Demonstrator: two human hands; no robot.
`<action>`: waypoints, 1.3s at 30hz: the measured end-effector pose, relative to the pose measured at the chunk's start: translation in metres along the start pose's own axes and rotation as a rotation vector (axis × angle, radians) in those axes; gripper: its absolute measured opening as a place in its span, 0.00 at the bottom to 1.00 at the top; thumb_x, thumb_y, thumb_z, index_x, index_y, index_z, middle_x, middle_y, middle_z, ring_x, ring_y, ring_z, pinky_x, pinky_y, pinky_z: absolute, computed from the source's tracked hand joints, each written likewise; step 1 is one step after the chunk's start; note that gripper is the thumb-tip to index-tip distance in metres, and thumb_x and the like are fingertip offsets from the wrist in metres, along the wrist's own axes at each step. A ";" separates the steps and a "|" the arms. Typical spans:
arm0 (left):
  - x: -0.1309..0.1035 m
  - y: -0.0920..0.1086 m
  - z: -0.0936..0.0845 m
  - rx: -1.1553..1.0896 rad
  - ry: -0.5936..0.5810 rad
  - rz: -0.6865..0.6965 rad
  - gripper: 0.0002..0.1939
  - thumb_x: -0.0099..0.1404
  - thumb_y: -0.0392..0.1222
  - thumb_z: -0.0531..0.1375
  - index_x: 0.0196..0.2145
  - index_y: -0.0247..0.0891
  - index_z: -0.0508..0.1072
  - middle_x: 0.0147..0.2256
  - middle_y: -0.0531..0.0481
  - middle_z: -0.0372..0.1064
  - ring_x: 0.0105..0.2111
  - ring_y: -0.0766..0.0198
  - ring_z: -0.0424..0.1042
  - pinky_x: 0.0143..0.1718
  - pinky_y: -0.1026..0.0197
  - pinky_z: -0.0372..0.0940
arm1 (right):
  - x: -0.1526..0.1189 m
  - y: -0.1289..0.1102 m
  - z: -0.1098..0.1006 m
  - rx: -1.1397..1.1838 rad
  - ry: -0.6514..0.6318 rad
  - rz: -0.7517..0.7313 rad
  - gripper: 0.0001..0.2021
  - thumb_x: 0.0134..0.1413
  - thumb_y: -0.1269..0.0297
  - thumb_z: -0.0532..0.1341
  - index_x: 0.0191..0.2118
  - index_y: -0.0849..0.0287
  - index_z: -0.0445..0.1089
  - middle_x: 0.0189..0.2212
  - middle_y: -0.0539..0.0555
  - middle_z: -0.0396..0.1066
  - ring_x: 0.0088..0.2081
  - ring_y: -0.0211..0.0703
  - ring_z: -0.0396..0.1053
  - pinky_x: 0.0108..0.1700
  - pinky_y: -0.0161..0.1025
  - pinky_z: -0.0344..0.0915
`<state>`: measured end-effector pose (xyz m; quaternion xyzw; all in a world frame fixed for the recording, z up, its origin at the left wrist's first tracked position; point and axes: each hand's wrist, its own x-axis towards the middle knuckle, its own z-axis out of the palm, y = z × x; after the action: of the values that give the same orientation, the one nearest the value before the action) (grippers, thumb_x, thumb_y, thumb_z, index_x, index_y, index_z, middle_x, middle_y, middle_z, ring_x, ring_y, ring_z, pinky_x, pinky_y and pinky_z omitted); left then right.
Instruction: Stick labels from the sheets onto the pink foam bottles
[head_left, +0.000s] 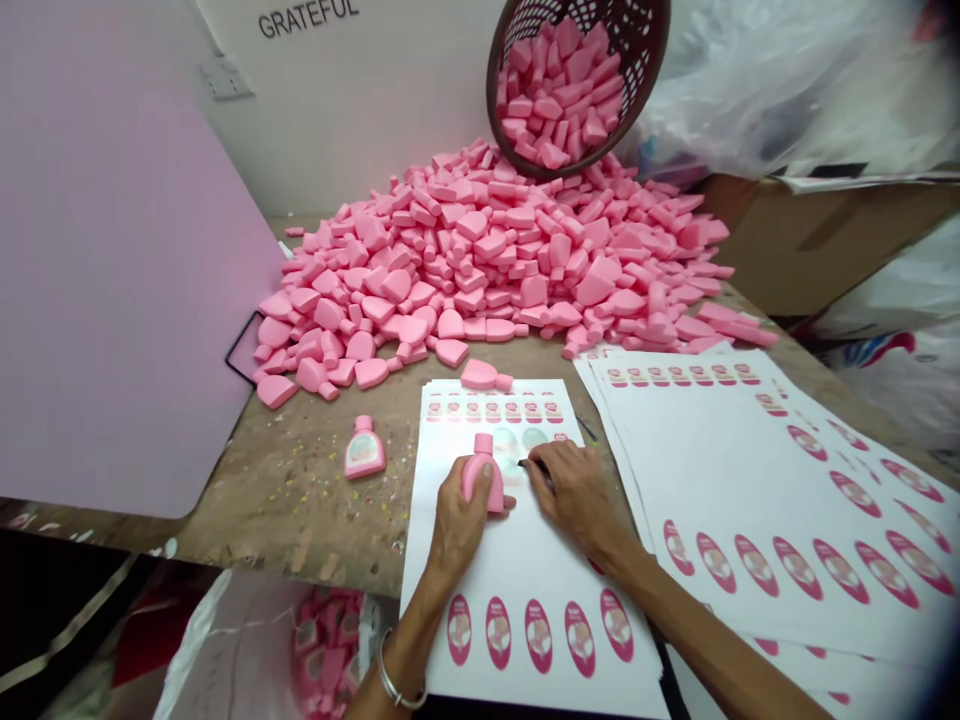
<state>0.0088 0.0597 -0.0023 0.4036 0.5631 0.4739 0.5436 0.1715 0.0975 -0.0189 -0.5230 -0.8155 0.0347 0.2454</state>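
My left hand (459, 520) is closed around a small pink bottle (484, 478), held upright with its cap up and no label on the side I see. Under both hands lies a sheet of stickers (517, 560) with pink oval labels along its lower edge and small ones along its top. My right hand (574, 495) rests on the sheet, fingers pinched on a small dark tool (523, 463); only its thin tip shows, beside pale oval labels. To the left stands a labelled pink bottle (364, 448). An unlabelled bottle (486, 376) lies across the sheet's top edge.
A large heap of pink bottles (480, 260) covers the table's back, below a tipped brown basket (577, 165) holding more. More label sheets (712, 450) lie at right. A pink panel (127, 260) stands left. Below the edge, a white bag (232, 640) holds labelled bottles.
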 end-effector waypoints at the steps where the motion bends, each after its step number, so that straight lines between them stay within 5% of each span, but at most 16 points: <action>1: 0.000 0.000 0.000 0.010 0.002 -0.001 0.20 0.64 0.55 0.54 0.41 0.34 0.65 0.25 0.51 0.67 0.26 0.58 0.76 0.27 0.61 0.71 | -0.001 0.001 0.000 0.017 0.004 -0.001 0.09 0.61 0.66 0.51 0.32 0.58 0.66 0.30 0.54 0.70 0.36 0.45 0.65 0.40 0.42 0.53; 24: 0.002 -0.002 -0.002 0.001 -0.009 -0.008 0.22 0.63 0.57 0.54 0.42 0.34 0.65 0.30 0.48 0.69 0.25 0.62 0.75 0.27 0.61 0.71 | -0.003 0.004 0.010 0.063 0.106 0.003 0.06 0.59 0.66 0.55 0.31 0.58 0.65 0.28 0.51 0.70 0.32 0.41 0.64 0.38 0.40 0.52; 39: 0.002 -0.005 -0.004 0.018 -0.014 0.020 0.21 0.64 0.57 0.53 0.43 0.34 0.66 0.28 0.49 0.69 0.25 0.61 0.76 0.28 0.62 0.71 | -0.003 0.003 0.008 0.067 0.062 0.030 0.08 0.60 0.66 0.54 0.30 0.58 0.64 0.28 0.52 0.70 0.34 0.43 0.64 0.39 0.42 0.52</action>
<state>0.0053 0.0604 -0.0078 0.4176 0.5593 0.4714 0.5390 0.1716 0.0981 -0.0276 -0.5275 -0.7979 0.0497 0.2874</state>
